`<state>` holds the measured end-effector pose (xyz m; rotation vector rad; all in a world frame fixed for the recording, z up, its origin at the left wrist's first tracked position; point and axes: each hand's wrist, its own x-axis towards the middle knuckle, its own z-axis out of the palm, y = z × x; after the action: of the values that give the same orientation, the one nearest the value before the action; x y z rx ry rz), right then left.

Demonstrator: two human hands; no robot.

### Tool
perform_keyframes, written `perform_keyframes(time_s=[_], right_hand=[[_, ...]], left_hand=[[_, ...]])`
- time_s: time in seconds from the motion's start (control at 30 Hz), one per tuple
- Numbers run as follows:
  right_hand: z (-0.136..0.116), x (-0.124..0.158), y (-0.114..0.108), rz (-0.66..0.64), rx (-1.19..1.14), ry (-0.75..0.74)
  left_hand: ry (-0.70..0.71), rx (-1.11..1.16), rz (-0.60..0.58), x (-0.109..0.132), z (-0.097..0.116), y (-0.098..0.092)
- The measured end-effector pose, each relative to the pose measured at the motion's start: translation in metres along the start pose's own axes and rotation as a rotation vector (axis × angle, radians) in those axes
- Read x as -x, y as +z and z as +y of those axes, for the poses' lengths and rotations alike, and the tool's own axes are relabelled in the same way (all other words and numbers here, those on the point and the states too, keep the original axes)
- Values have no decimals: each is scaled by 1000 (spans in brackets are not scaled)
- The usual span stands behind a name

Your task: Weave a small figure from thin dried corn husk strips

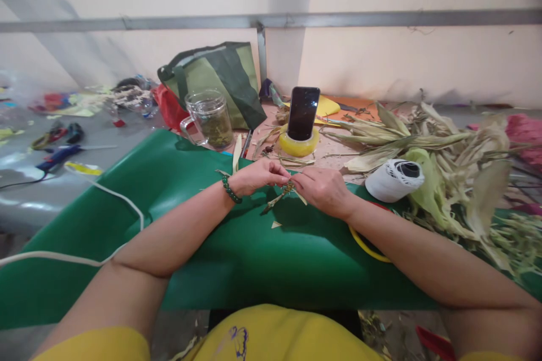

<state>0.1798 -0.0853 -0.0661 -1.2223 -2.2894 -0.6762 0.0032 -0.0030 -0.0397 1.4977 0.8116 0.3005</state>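
My left hand [259,176], with a green bead bracelet [231,188] at the wrist, is closed in a pinch. My right hand [325,189] is closed too, its fingertips meeting those of the left. From between them a short dried plant stem [276,201] slants down to the left, with small yellowish bits near its upper end. It sits at the right fingertips; what the left fingers pinch is too small to make out. Beneath lies a green sheet [254,259] with a small pale husk scrap [276,224] on it.
Behind my hands a phone [303,114] leans upright in a roll of yellow tape [298,144]. A glass mug [214,124] and green bag [224,76] stand back left. Dried corn husks [461,141] and a white roll [393,180] lie right. A glue gun [59,157] and white cable [122,197] lie left.
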Motion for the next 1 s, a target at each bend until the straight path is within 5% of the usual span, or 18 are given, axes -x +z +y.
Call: perform_keyframes(time_s=[0.17, 0.33, 0.53, 0.6, 0.8, 1.0], right_hand=[[-1, -1, 0, -31, 15, -39], [4, -2, 5, -160, -129, 105], [6, -7, 2, -331, -319, 348], [6, -9, 1, -346, -365, 404], [5, -10, -1, -328, -483, 489], [5, -10, -1, -298, -515, 497]], left_hand=[[62, -139, -12, 2, 2, 3], [234, -483, 43, 3, 1, 4], [560, -776, 403, 8, 0, 9], [619, -854, 443, 11, 0, 12], [565, -932, 363, 12, -3, 18], [474, -564, 237, 6, -5, 17]])
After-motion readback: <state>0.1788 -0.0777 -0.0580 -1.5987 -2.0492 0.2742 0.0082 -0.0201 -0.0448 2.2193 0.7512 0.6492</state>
